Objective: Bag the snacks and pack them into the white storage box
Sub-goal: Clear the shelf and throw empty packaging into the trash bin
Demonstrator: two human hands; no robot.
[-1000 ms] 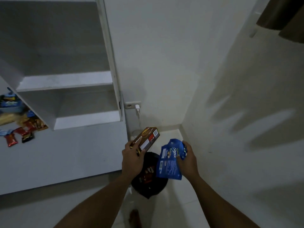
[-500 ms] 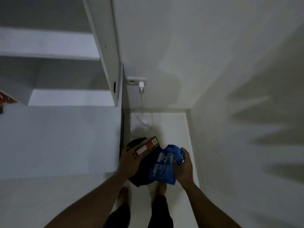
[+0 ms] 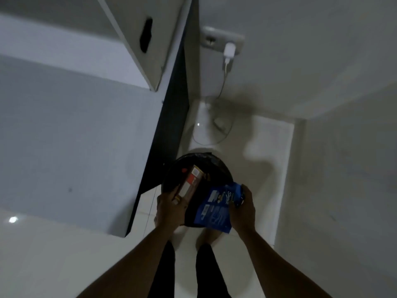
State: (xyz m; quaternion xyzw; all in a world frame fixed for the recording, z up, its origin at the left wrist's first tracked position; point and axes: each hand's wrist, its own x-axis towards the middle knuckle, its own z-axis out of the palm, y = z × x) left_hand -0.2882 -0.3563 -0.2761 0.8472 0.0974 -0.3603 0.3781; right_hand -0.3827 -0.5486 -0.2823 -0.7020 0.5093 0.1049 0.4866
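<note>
A black plastic bag point(image 3: 217, 168) hangs open below me over the floor, with some snacks dimly visible inside. My left hand point(image 3: 170, 208) grips a brown snack box point(image 3: 191, 183) whose far end points down into the bag's mouth, and seems to hold the bag's near rim too. My right hand point(image 3: 241, 208) holds a blue snack pouch point(image 3: 216, 208) by its right edge, over the bag's near right rim. The white storage box is not in view.
A white desk point(image 3: 75, 136) with a shelf unit point(image 3: 137, 39) fills the left. A wall socket with a white charger point(image 3: 228, 50) and its cable point(image 3: 223, 127) lie ahead. White walls close in on the right. My legs and feet stand on the pale floor below.
My head has tilted further down and closer. The brown box has gone lower, its end now inside the bag's mouth. The blue pouch stays in my right hand beside it.
</note>
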